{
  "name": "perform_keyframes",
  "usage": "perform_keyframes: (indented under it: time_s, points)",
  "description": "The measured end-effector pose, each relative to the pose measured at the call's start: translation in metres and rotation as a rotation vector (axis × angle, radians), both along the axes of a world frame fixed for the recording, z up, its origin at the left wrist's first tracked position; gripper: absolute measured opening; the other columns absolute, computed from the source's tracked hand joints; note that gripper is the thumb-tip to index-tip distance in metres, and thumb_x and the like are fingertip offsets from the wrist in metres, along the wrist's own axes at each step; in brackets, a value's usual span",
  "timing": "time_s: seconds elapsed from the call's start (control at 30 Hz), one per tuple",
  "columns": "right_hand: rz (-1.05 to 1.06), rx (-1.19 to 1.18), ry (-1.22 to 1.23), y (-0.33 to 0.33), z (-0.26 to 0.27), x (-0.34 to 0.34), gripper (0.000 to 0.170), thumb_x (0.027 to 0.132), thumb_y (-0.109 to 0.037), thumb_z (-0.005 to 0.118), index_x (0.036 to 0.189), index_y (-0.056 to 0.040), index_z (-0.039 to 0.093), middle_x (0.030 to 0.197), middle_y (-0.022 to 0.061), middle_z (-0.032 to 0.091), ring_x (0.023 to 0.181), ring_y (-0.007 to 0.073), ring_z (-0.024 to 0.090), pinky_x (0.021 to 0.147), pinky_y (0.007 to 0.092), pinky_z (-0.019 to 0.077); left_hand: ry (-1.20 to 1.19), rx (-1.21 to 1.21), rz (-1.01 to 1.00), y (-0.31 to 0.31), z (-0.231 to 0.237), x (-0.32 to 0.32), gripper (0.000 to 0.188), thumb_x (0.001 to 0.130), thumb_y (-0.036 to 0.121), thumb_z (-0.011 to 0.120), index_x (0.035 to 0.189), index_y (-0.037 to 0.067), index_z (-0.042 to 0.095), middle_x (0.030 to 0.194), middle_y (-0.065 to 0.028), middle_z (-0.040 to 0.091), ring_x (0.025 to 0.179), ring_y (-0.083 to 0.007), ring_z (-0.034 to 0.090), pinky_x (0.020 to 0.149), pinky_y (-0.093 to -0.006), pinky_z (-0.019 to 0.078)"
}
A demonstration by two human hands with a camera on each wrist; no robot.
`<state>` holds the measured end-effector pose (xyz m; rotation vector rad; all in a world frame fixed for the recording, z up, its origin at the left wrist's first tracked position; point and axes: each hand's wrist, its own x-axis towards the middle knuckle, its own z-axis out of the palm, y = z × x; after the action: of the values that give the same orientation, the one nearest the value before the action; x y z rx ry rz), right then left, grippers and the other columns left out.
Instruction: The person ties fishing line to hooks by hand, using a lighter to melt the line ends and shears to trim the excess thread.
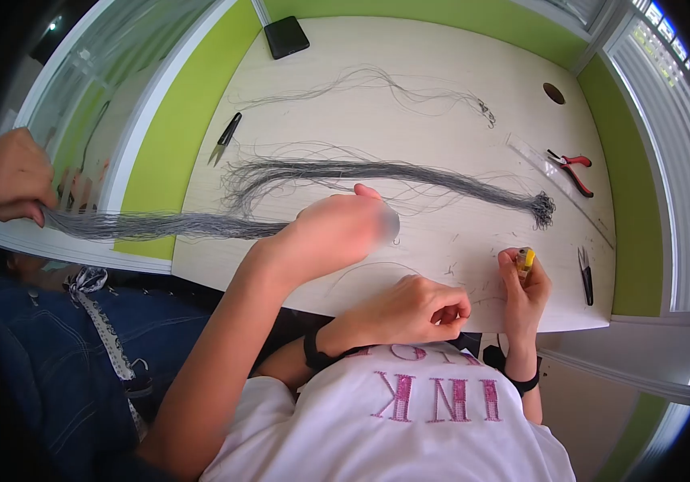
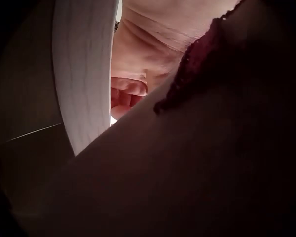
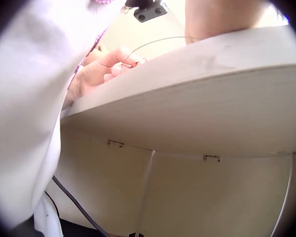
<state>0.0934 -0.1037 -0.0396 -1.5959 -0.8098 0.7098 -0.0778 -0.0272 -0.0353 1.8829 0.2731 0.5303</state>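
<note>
My right hand (image 1: 526,285) grips a small yellow-and-clear object (image 1: 526,261) near the table's front edge; its kind does not show. My left hand (image 1: 417,309) is curled just beside it, low in front of the shirt. In the right wrist view the left fingertips (image 3: 133,64) pinch a thin line (image 3: 160,39) that arcs away from them. The left wrist view is mostly dark, with curled fingers (image 2: 126,94) beside the table edge (image 2: 84,74). Short line scraps (image 1: 453,269) lie near both hands.
From the left, another person's hands (image 1: 325,233) (image 1: 19,177) stretch a bundle of grey lines (image 1: 168,226). A second bundle (image 1: 377,170) ends in fish hooks (image 1: 542,210). Snips (image 1: 227,138) (image 1: 586,277), pliers (image 1: 574,170), a ruler (image 1: 558,186) and a black phone-like slab (image 1: 286,37) lie about.
</note>
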Motion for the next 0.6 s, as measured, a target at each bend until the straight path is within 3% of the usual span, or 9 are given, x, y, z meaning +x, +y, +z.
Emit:
perform_keyframes:
  time_s: [0.2, 0.4, 0.47, 0.6]
  points:
    - [-0.027, 0.037, -0.061, -0.001, -0.001, -0.003, 0.009, 0.085, -0.006, 0.059, 0.079, -0.0009, 0.055, 0.067, -0.0066, 0.045, 0.060, 0.0008, 0.034, 0.052, 0.0162, 0.0267, -0.031, 0.230, 0.070, -0.005, -0.015, 0.004, 0.008, 0.071, 0.004, 0.063, 0.073, 0.004, 0.056, 0.060, -0.0042, 0.059, 0.052, -0.0165, 0.060, 0.048, -0.0266, 0.0465]
    - [0.007, 0.061, -0.182, -0.004, -0.003, -0.001, 0.008, 0.085, -0.007, 0.059, 0.080, -0.0013, 0.055, 0.065, -0.0063, 0.045, 0.058, 0.0006, 0.034, 0.050, 0.0161, 0.0255, -0.079, 0.270, 0.015, -0.006, -0.018, 0.005, 0.008, 0.068, 0.004, 0.064, 0.072, 0.006, 0.057, 0.058, -0.0034, 0.058, 0.050, -0.0169, 0.058, 0.046, -0.0270, 0.0449]
    - [-0.115, 0.092, 0.061, -0.007, -0.007, 0.000, 0.009, 0.086, -0.009, 0.059, 0.081, -0.0018, 0.056, 0.063, -0.0066, 0.044, 0.054, 0.0000, 0.033, 0.047, 0.0164, 0.0241, -0.095, 0.282, -0.012, -0.008, -0.019, 0.006, 0.008, 0.067, 0.004, 0.064, 0.071, 0.006, 0.057, 0.057, -0.0031, 0.058, 0.049, -0.0170, 0.057, 0.045, -0.0272, 0.0443]
    - [-0.183, 0.135, 0.114, -0.011, -0.008, 0.003, 0.007, 0.086, -0.011, 0.058, 0.084, -0.0043, 0.056, 0.058, -0.0074, 0.039, 0.047, -0.0002, 0.029, 0.042, 0.0173, 0.0190, -0.114, 0.299, -0.038, -0.012, -0.019, 0.007, 0.009, 0.066, 0.003, 0.064, 0.070, 0.007, 0.057, 0.056, -0.0027, 0.057, 0.047, -0.0173, 0.056, 0.044, -0.0275, 0.0433]
